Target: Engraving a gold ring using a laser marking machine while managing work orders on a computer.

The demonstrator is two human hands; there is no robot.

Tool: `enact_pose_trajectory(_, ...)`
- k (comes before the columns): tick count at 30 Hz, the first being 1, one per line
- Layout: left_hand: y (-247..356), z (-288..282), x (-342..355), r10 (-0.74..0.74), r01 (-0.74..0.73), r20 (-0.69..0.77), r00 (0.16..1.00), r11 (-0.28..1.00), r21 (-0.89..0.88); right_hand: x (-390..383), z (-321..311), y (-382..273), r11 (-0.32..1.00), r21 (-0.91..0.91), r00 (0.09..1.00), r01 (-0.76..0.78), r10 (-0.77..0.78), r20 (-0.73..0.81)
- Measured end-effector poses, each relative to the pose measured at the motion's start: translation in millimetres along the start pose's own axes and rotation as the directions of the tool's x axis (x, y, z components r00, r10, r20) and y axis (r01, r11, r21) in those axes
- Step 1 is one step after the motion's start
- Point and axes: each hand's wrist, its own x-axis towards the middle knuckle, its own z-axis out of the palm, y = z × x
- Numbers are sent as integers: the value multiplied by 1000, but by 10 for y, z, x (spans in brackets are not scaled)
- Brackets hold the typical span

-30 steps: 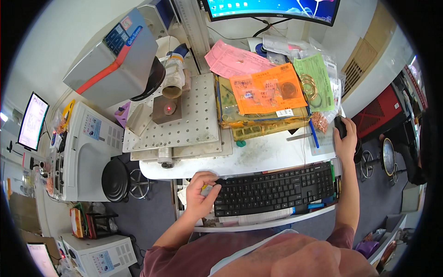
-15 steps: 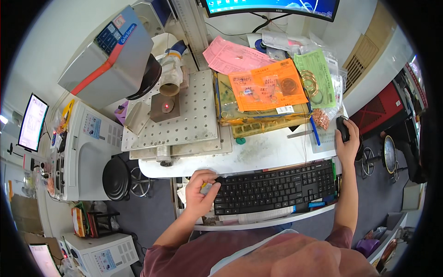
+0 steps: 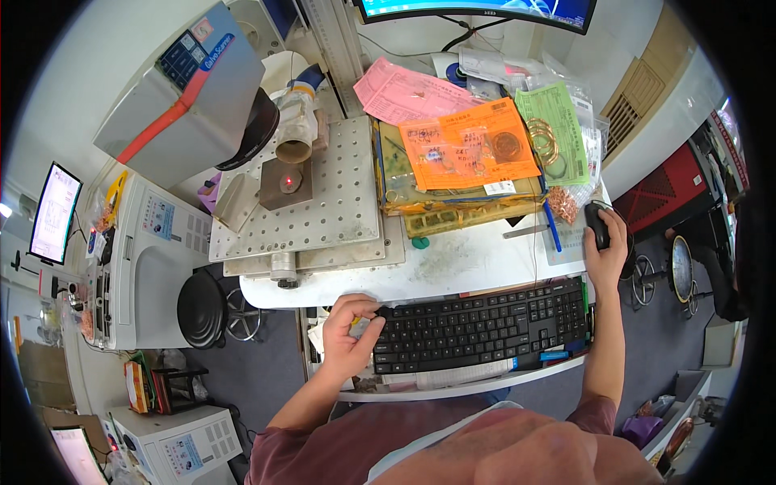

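My left hand (image 3: pixel 349 333) is curled at the top left corner of the black keyboard (image 3: pixel 477 331), fingertips closed against its edge. My right hand (image 3: pixel 606 255) rests closed over a black mouse (image 3: pixel 597 225) on a grey pad (image 3: pixel 566 255) at the desk's right. Left of the papers, a perforated metal plate (image 3: pixel 323 218) carries a dark metal block (image 3: pixel 279 198) with a round piece and red dot (image 3: pixel 288 182). Above it hangs a grey machine head (image 3: pixel 186 105), beside a wrapped tube (image 3: pixel 293 149).
Orange (image 3: pixel 453 137), pink and green paper slips lie on a yellow tray (image 3: pixel 428 222), beside copper rings (image 3: pixel 543 144) and bagged copper pieces (image 3: pixel 562 206). A curved monitor (image 3: pixel 473 12) stands behind. Grey cabinets (image 3: pixel 162 267) and a black stool (image 3: pixel 202 311) are at the left.
The view has shifted a little, so the desk and machine sit slightly higher and further left. Both hands keep much the same hold, with little visible movement.
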Motion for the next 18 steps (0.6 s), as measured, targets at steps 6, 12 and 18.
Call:
enact_pose_trajectory(6,14,4,5,-3,3,0,1000,1000,6,17,5,11,1000,6,1000,-22,22,-4)
enact_pose_trajectory(12,-2,2,5,7,-7,2,1000,1000,7,21,0,-5,1000,28,1000,-9,9,12)
enact_pose_trajectory(18,17,-1,14,6,-6,4,1000,1000,14,8,-1,-26,1000,13,1000,-8,8,8)
